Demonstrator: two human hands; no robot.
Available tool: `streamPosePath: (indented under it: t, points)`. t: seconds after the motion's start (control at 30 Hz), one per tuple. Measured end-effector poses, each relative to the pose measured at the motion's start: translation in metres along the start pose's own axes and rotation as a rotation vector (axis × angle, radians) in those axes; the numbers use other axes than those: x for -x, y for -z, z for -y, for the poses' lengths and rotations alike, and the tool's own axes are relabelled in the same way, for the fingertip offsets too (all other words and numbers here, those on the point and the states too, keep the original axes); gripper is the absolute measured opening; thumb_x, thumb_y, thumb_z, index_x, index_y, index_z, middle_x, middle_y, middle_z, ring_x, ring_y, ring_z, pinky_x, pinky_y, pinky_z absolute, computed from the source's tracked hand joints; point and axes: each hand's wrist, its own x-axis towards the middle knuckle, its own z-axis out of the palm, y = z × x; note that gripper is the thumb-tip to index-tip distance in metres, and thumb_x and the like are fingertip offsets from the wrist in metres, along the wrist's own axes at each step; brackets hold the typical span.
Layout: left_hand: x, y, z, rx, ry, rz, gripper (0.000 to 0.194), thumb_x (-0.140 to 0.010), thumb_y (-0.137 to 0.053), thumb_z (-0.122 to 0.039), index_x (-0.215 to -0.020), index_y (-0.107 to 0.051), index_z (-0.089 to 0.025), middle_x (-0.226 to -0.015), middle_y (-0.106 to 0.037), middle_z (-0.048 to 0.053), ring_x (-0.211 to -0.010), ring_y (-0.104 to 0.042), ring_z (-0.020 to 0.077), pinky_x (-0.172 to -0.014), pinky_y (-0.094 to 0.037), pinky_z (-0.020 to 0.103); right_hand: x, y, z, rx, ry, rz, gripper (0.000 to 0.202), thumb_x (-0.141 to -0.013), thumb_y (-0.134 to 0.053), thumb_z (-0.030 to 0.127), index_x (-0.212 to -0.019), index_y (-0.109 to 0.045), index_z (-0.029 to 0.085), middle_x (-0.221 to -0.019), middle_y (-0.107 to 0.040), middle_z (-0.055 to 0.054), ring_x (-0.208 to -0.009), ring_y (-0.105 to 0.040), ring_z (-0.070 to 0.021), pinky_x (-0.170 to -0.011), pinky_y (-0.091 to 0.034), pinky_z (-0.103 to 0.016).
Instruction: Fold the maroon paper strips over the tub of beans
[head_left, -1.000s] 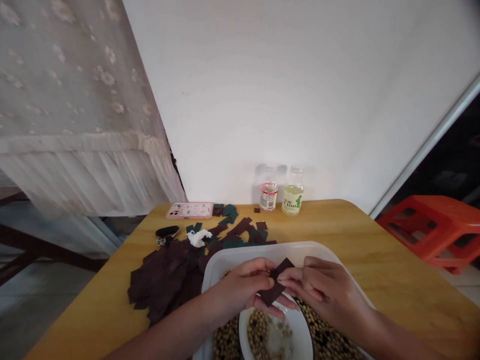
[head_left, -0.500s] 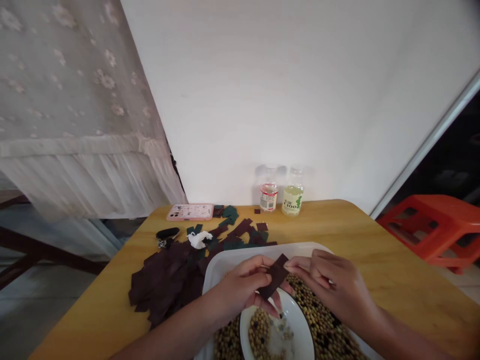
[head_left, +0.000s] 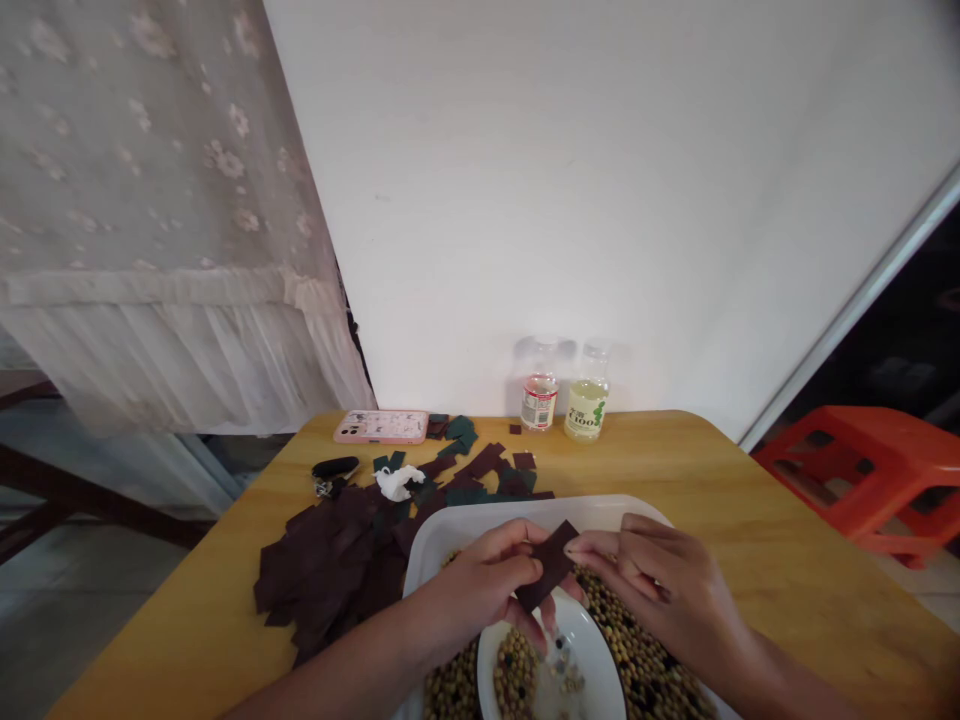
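A dark brown rectangular piece is gripped by my left hand, thumb on top and other fingers beneath. The thumb and forefinger of my right hand pinch together at the piece's upper right edge. Below my left fingers, a white bowl with a dark rim holds pale and dark beads and some liquid-looking clear material. The bowl sits in a white tray, among many yellowish and black beads. Whether my right fingertips hold a small bead cannot be made out.
Left of the tray lies a heap of dark brown pieces. Behind it are green pieces, a crumpled white tissue, a black item with keys and a phone. Two bottles stand by the wall; a red stool is right.
The view has shifted slightly. My left fingers beneath the piece have moved a little left over the bowl. Both hands stay at the brown piece.
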Motion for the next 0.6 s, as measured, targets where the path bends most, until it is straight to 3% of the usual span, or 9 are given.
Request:
streamPosePath:
  t: [0.07,0.37,0.5,0.6]
  points:
    - [-0.0003,0.0006,0.0002,-0.026,0.025,0.027,0.025,-0.067,-0.055,-0.027,-0.087,-0.049,-0.015,-0.077,-0.064,0.006,-0.051,-0.053,0.0084,-0.046,-0.046,0.021,0.0005,0.0002,0.0002,0.021,0.017,0.013,0.007,-0.083,-0.057,0.016,-0.077,-0.059,0.021,-0.043,-0.045,0.006,-0.042,-0.045,-0.0103,-0.042,-0.038,-0.021]
    - [0.0003,0.0010,0.0000,-0.090,0.002,-0.020,0.022,-0.066,-0.049,-0.025,-0.086,-0.049,-0.015,-0.075,-0.063,0.005,-0.046,-0.050,0.0074,-0.041,-0.038,0.018,0.0003,-0.0003,-0.0005,-0.022,0.014,0.019,0.021,-0.081,-0.057,0.011,-0.064,-0.050,0.021,-0.055,-0.060,0.003,-0.044,-0.047,-0.0094,-0.044,-0.038,-0.021]
    - [0.0003,0.0006,-0.0007,-0.109,-0.006,-0.062,0.022,-0.065,-0.047,-0.026,-0.085,-0.049,-0.016,-0.072,-0.063,0.003,-0.045,-0.048,0.0065,-0.040,-0.035,0.018,0.0005,-0.0001,-0.0005,0.022,0.004,0.034,0.005,-0.083,-0.057,0.017,-0.082,-0.060,0.021,-0.043,-0.043,0.006,-0.041,-0.044,-0.0103,-0.042,-0.038,-0.021]
    - [0.0004,0.0002,-0.0013,-0.140,-0.015,-0.058,0.022,-0.065,-0.046,-0.026,-0.084,-0.048,-0.016,-0.073,-0.063,0.003,-0.043,-0.047,0.0054,-0.040,-0.034,0.017,0.0005,-0.0004,-0.0003,0.021,0.008,0.029,0.006,-0.083,-0.057,0.018,-0.079,-0.060,0.020,-0.044,-0.044,0.006,-0.041,-0.044,-0.0099,-0.042,-0.037,-0.021]
